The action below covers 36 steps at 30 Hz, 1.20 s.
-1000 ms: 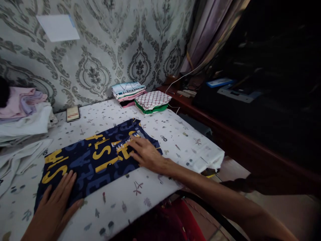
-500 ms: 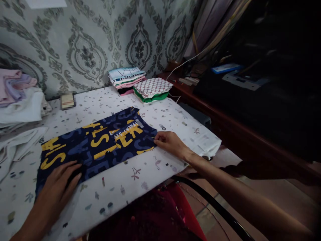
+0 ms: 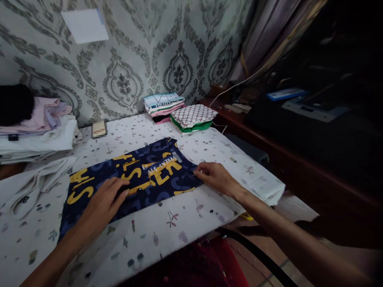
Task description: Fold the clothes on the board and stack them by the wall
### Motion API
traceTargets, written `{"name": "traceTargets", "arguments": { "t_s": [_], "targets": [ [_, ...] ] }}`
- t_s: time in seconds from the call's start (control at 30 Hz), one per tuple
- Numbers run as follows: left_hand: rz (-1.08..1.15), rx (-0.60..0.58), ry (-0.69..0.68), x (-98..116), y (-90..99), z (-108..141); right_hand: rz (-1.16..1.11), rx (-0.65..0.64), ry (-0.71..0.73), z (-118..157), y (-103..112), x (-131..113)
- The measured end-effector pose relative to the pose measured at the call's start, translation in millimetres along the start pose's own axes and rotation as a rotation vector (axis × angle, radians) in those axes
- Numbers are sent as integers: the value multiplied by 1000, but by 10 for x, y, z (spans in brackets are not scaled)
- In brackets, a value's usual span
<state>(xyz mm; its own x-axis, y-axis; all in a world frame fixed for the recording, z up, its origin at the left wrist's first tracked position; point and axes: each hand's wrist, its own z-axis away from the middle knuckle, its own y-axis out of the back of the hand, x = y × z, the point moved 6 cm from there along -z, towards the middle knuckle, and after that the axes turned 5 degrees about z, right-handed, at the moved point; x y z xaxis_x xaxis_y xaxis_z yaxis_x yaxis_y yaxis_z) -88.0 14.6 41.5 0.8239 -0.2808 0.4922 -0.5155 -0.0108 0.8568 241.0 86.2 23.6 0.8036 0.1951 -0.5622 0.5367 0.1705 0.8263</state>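
A navy garment with yellow and blue lettering (image 3: 161, 175) lies flat on the white printed cloth (image 3: 179, 223) that covers the table. My left hand (image 3: 104, 199) rests on the garment's near side, left of its middle, with fingers spread and palm down. At the garment's right corner, my right hand (image 3: 214, 175) pinches the edge between thumb and fingers.
Two folded clothing stacks, one light blue on top (image 3: 163, 100) and one patterned with green below (image 3: 194, 115), stand at the back. More clothes (image 3: 38, 131) are piled at the left, near a loose white garment (image 3: 32, 187). A small blurred card (image 3: 99, 129) lies by the wall.
My left hand has moved right along the garment toward its middle. My right hand still pinches the corner. The camera view has shifted, so the scene sits lower and further right.
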Motion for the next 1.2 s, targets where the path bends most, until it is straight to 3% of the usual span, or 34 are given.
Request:
{"name": "traceTargets", "arguments": {
  "t_s": [0.1,0.2,0.3,0.4,0.7,0.87,1.03,1.2],
  "targets": [
    [58,-49,-53,205,-188,-425,25,82,42,-326,124,-148],
    [15,-64,-43,306,-396,-765,-17,39,28,-783,47,-262],
    [-76,-68,8,324,-540,-933,-102,-49,-66,-1193,-150,-265],
    [-66,-81,37,317,-587,-967,-120,-66,-117,-1427,-288,-235],
    [39,-128,127,154,-420,-918,-183,-140,-139,-1413,-352,-190],
    [-7,-43,-1,236,-385,-953,-270,-169,-145,-1390,-361,-178],
    [6,-21,-221,466,-557,-1250,-327,-222,-116,-1390,-377,-190],
    [40,-18,-234,512,-833,-1733,-423,-260,-101,-1387,-381,-188]
  ]
}}
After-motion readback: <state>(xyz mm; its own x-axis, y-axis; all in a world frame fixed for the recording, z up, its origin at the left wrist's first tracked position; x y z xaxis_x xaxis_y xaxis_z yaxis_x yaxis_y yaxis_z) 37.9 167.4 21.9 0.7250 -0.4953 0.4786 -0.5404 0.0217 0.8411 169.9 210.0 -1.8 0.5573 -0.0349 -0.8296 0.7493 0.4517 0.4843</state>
